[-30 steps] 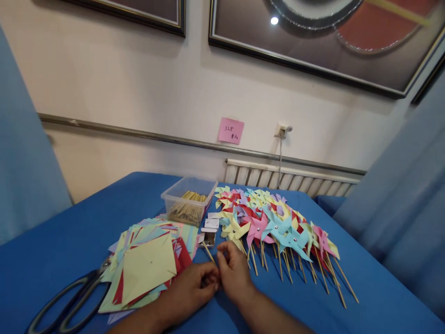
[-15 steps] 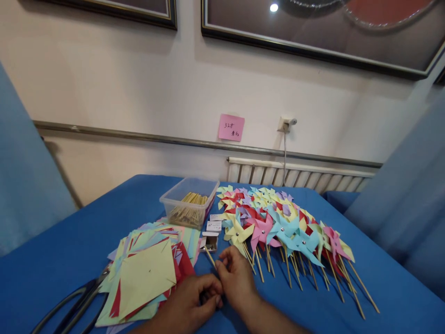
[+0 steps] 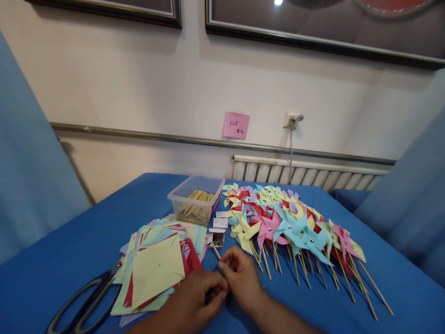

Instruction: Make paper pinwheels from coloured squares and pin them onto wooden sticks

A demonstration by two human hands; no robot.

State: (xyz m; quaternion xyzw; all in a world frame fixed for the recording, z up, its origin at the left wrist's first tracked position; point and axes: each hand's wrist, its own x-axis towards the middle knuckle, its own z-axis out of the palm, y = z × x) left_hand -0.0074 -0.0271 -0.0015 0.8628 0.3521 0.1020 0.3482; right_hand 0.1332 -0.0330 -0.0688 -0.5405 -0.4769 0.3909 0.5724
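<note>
A thin wooden stick [image 3: 216, 251] pokes out from between the thumb and forefinger of my right hand [image 3: 241, 277], which is closed on it; the stick's lower part is hidden by the hand. Pressed against it, my left hand [image 3: 203, 293] has its fingers curled and thumb bent, and I cannot make out what is inside them. Just beyond the stick's tip stands a small open box [image 3: 218, 239] with tiny metal pieces in it. A stack of coloured paper squares [image 3: 158, 266], cut in from the corners, lies left of my hands.
Several finished paper pinwheels [image 3: 290, 227] on sticks spread over the right side. A clear plastic tub [image 3: 175, 199] of sticks stands behind the paper. Large scissors [image 3: 93, 297] lie at the left on the blue tablecloth [image 3: 93, 234]. A radiator [image 3: 264, 172] runs along the wall.
The view has shifted slightly, so everything sits a little further right. Both hands stay together in nearly the same pose, with the stick still in my right hand.
</note>
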